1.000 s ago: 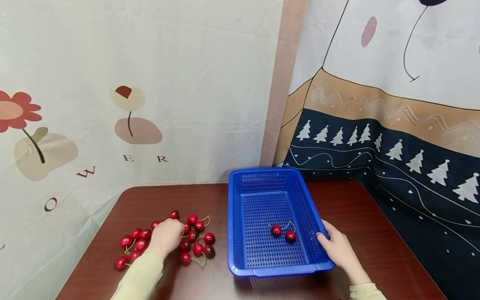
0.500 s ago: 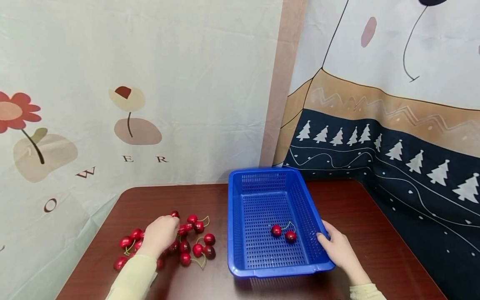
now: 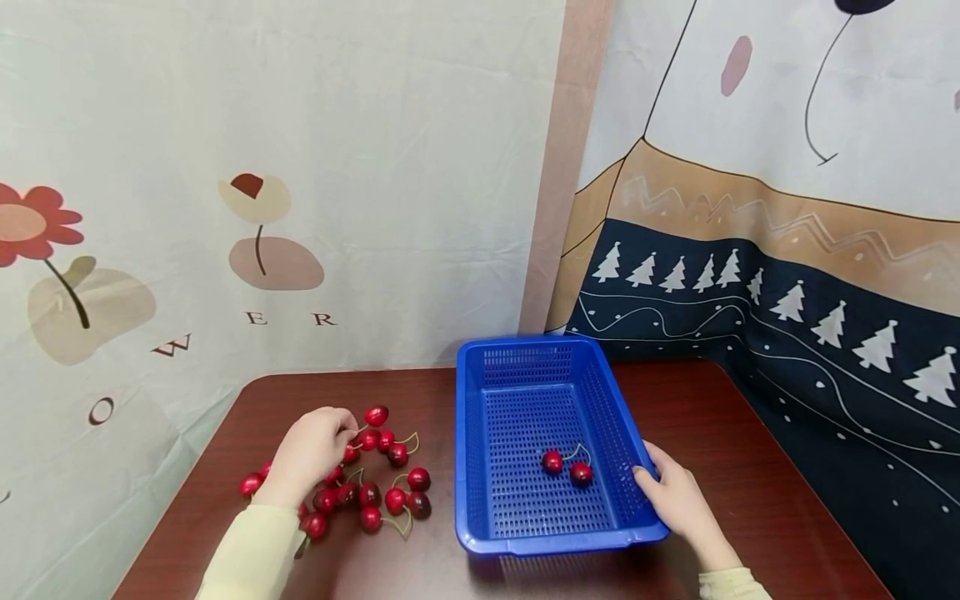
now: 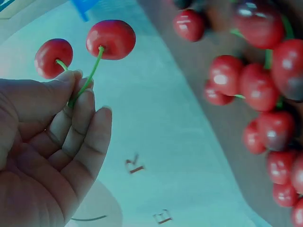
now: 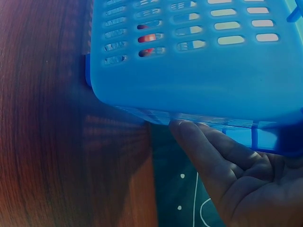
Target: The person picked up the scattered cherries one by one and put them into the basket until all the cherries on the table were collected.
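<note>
My left hand (image 3: 311,450) pinches the green stems of a pair of red cherries (image 4: 111,39) between thumb and fingertips. In the left wrist view the pair hangs beyond the fingertips, with the stems meeting in the pinch. Below and around this hand, several more cherries (image 3: 369,493) lie on the table, some hidden by the hand and sleeve. On the right, my right hand (image 3: 678,492) grips the side rim of a blue plastic basket (image 3: 469,467), thumb over the rim and fingers beneath it outside. Two stem-joined cherries (image 3: 581,474) lie on the basket floor.
The dark red-brown wooden table (image 3: 420,392) has rounded far corners. Behind it hangs a pale printed cloth (image 3: 420,208), with a dark tree-patterned section (image 3: 750,317) to the right. The basket stands right of the loose cherries.
My left hand has come up from among the cherries, bringing a pair by the stems. Some loose cherries shifted as it lifted. The right hand and basket have stayed put.
</note>
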Available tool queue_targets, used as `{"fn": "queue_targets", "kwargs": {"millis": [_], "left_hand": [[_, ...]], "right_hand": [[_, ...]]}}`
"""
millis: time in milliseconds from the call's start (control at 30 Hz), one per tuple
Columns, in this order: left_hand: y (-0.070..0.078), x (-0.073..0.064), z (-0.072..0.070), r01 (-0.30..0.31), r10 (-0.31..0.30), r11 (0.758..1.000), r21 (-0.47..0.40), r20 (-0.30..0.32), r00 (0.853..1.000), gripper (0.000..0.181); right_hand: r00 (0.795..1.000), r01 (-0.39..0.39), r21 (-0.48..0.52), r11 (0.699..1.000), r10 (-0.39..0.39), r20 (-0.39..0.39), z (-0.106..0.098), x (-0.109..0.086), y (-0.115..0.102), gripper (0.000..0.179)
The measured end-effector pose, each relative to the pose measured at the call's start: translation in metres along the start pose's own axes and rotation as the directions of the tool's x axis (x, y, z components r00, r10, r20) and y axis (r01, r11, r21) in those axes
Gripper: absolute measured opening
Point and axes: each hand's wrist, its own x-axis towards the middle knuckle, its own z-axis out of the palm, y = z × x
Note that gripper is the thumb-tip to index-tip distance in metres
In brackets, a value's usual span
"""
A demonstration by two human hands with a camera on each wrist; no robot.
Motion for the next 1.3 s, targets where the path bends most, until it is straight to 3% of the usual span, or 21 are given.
{"fn": "queue_targets", "kwargs": {"millis": [267, 633, 867, 1300], "left_hand": [[0.019, 0.004, -0.009, -0.032, 0.022, 0.995, -0.09, -0.108, 0.994, 0.012], [0.043, 0.015, -0.011, -0.074, 0.047, 0.986, -0.15, -0.173, 0.984, 0.009], [0.063, 0.023, -0.012, -0.066, 0.03, 0.976, -0.207, -0.172, 0.985, 0.008], [0.099, 0.042, -0.003, -0.109, 0.053, 0.948, -0.3, -0.19, 0.98, 0.002]], "right_hand": [[1.0, 0.003, -0.005, 1.0, -0.003, -0.012, 0.0, 0.0, 0.001, 0.045], [1.0, -0.005, 0.009, 1.0, 0.005, -0.008, 0.0, 0.0, 0.002, 0.046], [1.0, 0.005, 0.001, 1.0, -0.005, -0.01, -0.001, 0.0, 0.001, 0.045], [1.0, 0.006, -0.008, 1.0, -0.006, -0.014, 0.0, 0.0, 0.0, 0.046]]}}
